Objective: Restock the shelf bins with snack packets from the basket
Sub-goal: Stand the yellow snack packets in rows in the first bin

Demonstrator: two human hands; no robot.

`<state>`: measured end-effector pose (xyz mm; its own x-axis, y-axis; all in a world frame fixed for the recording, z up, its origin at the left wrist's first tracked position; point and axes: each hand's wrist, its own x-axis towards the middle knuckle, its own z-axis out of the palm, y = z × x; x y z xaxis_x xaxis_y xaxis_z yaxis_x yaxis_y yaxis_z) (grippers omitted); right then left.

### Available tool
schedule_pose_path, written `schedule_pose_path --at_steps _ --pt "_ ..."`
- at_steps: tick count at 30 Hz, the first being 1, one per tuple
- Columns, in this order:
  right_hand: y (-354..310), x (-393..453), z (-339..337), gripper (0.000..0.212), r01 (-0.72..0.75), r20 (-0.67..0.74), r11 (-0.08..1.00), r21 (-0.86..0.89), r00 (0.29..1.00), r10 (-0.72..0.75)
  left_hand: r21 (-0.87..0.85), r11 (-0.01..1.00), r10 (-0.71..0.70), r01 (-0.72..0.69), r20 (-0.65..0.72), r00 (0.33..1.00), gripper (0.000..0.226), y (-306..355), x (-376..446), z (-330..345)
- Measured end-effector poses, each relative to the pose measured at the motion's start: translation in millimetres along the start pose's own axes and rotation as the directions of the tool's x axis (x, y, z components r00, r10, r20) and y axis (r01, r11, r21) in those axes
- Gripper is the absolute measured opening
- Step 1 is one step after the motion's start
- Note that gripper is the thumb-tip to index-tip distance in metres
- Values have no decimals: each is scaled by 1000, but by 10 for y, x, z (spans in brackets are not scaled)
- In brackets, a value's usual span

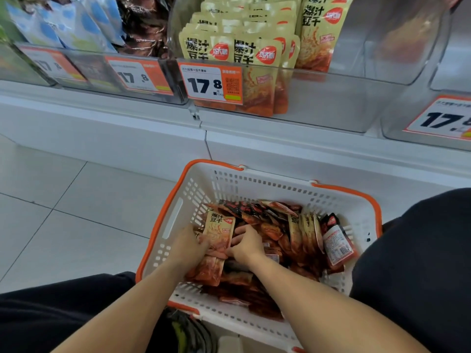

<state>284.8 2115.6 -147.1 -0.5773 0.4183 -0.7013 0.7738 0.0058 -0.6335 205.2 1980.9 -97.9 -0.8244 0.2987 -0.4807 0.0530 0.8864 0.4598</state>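
Note:
A white basket [257, 186] with an orange rim stands on the floor between my knees, holding several red and yellow snack packets [277, 235]. Both hands are inside it at its left side. My left hand [190, 244] and my right hand [246, 244] grip a small stack of upright yellow packets [221, 231] between them, left fingers curled on its left edge, right fingers on its right edge. Above, a clear shelf bin [331, 105] holds rows of the same yellow packets [229, 50] at its left, with its right part bare.
Clear bins to the left hold blue-white bags [74, 24] and dark bags [145, 24]. Orange price tags reading 17.8 [210, 84] hang on the bin fronts. Another clear bin [433, 115] is at the right. A white shelf base [127, 133] and pale floor tiles [63, 212] lie below.

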Motion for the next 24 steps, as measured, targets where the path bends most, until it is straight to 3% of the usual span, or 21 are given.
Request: schedule_pose_path --at_steps 4,8,12,15,17,19,21,24 --pt "14 -65 -83 68 64 88 997 -52 994 -59 -157 984 -79 89 67 995 33 51 99 25" --pt "-94 -139 -159 53 180 174 973 -144 973 -154 -136 987 -68 84 118 991 19 175 139 -48" --pt "-435 -213 -340 25 272 209 954 -129 948 -242 -20 998 66 -63 201 977 13 426 193 -442" --pt "-878 -317 -553 25 399 103 914 -79 915 -390 155 958 207 -240 199 958 29 825 196 -991" --pt "-1200 -426 -755 49 514 -5 848 -129 855 -519 258 902 297 -345 206 932 28 1115 179 -1349" --pt "-1544 -621 -1003 39 629 -35 754 -188 763 -645 239 869 393 -433 198 898 16 1365 121 -1646" --pt "-1886 -877 -1292 22 715 -23 644 -272 664 -747 73 854 502 -515 144 853 8 1553 15 -1854" --pt "-2307 -1249 -1731 19 734 51 459 -500 555 -831 -202 742 652 -639 -8 759 11 1786 -151 -1976"
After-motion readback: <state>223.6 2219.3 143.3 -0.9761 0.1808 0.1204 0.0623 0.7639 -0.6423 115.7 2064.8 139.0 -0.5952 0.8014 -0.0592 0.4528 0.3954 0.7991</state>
